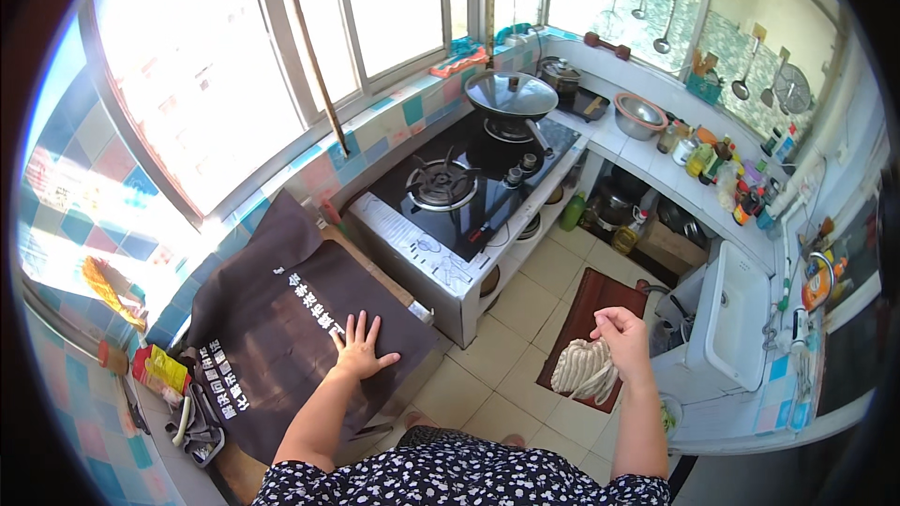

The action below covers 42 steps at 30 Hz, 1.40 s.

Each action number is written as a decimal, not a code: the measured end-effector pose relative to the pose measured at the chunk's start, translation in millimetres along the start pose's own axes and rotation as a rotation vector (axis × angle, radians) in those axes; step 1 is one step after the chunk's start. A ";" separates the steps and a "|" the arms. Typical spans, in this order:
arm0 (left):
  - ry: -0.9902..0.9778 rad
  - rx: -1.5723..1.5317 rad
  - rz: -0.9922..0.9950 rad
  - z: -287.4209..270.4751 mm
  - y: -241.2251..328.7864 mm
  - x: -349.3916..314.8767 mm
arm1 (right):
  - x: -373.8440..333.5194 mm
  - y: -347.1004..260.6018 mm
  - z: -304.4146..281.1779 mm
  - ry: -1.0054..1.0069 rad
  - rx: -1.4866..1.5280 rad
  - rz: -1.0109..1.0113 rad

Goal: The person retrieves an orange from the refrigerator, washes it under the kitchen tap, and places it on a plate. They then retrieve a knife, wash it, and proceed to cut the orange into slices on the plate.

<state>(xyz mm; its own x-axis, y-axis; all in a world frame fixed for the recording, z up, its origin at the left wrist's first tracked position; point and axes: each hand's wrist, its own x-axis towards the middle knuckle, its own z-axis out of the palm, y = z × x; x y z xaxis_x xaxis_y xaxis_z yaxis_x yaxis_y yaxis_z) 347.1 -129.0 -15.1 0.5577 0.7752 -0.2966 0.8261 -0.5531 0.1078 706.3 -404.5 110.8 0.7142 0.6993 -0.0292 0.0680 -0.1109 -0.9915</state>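
Left hand (360,350), fingers apart, lies on dark printed cloth (272,333), gas stove (473,217) at its 1 o'clock. Right hand (622,330) clamps cream cord bundle (581,367) at 7 o'clock.

Left forearm (314,422): bare, entering at 7 o'clock and slanting toward 1. Left wrist (346,376): nearly straight, in line behind the hand. Left hand (359,351): at 7 o'clock from the centre of view, palm downward and flat, fingers (362,326) fanned between 11 and 1 o'clock, thumb (388,359) stretched toward 3. Right forearm (641,431): bare, entering at 5 o'clock, aimed at 12. Right hand (626,337): at 4 o'clock, fingers curled, fingertips (605,316) pinched toward 10.
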 end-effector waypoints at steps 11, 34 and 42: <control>-0.569 -1.064 1.025 -26.1 290.5 -40.6 | -50.4 11.0 -60.1 0.173 0.609 0.075; -1.116 -1.086 0.538 -1.4 278.3 28.6 | -59.8 109.8 35.5 0.627 0.831 0.260; -1.874 -1.294 0.179 51.9 313.0 7.1 | -111.5 90.1 7.0 0.850 1.123 0.083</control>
<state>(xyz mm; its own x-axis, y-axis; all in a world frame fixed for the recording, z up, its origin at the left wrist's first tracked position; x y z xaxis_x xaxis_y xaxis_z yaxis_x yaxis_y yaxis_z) 605.4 -312.5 -32.7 0.5712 -0.7210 -0.3923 0.8179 0.4595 0.3463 627.9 -487.6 23.8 0.9125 0.0404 -0.4071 -0.2900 0.7656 -0.5742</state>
